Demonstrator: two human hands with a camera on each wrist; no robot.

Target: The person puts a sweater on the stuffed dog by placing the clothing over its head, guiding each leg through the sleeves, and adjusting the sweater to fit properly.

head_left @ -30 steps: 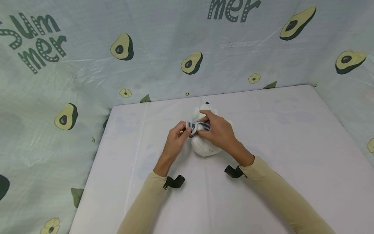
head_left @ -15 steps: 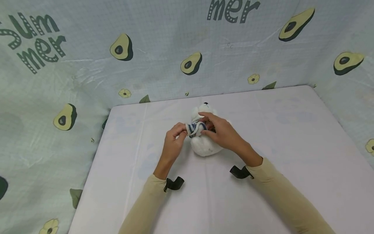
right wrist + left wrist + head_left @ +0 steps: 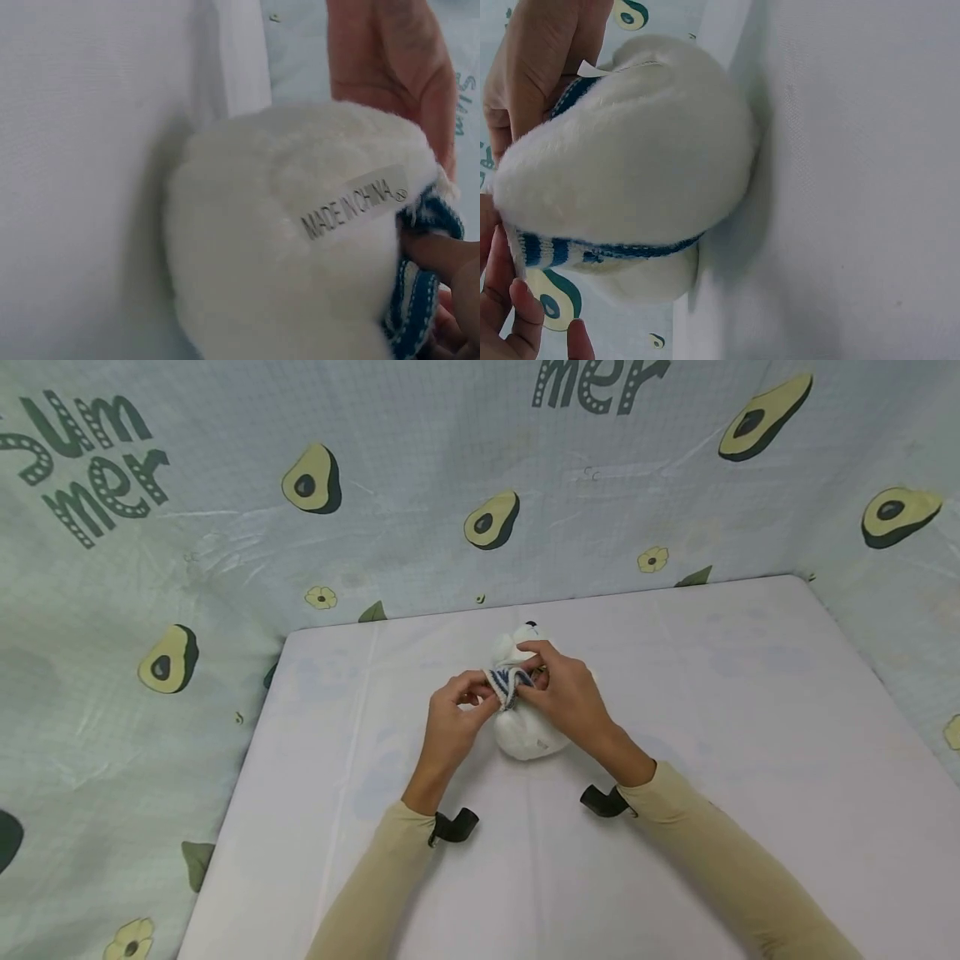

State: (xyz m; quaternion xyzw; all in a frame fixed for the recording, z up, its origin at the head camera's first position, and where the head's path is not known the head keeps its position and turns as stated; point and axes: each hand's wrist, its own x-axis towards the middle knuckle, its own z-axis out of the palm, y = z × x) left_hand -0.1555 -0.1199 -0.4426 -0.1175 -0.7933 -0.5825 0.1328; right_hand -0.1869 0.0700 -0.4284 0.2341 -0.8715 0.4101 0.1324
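A white plush bear point(image 3: 525, 737) lies on the table with its dark nose toward the far edge. Round its neck goes a blue-and-white striped knitted scarf point(image 3: 501, 685). My left hand point(image 3: 453, 720) pinches the scarf's left part between thumb and fingers. From the right, my right hand point(image 3: 572, 703) grips a fold of the scarf and covers part of the bear's head and side. In the left wrist view, the scarf point(image 3: 551, 250) is a band below the bear's rounded body point(image 3: 630, 165). The right wrist view shows a printed label point(image 3: 352, 204) on the bear and my right thumb against the scarf.
The white-covered table point(image 3: 375, 877) extends round the bear on all sides. Behind it hangs a pale curtain point(image 3: 420, 460) printed with avocados and lettering. Black wrist-worn cameras point(image 3: 457, 825) jut inward from both sleeves.
My left hand has shifted slightly right along the scarf. My right hand drew back a little, then came in again and took a fold. The scarf is bunched differently; the bear has barely moved.
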